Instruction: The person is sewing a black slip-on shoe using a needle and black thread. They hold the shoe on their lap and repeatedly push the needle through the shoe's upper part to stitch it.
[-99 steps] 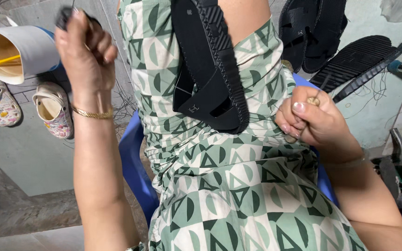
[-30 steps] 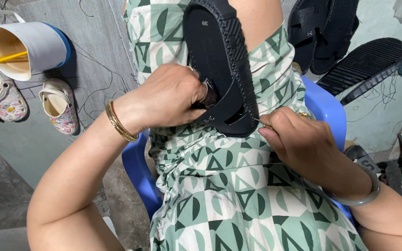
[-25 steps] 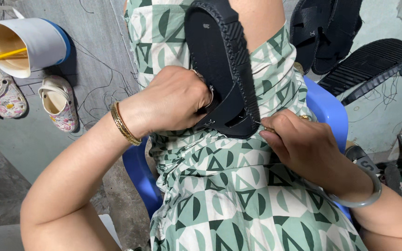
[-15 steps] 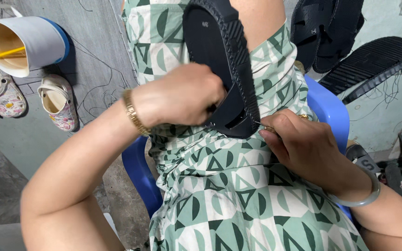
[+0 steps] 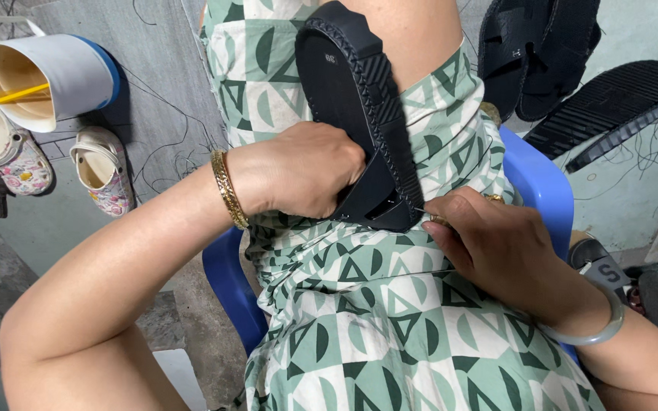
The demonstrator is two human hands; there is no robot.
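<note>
- Left hand [image 5: 298,171], arm bent across the lap, is closed around the heel end of a black sandal [image 5: 359,114]
- Right hand [image 5: 496,247] pinches a thin needle [image 5: 423,213] at the sandal's edge
- Sandal lies on the lap, toe away, its rim braided, its sole ribbed

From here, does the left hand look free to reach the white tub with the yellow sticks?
Probably not at once: the left hand is gripping the black sandal, and the white tub lies apart on the floor.
</note>
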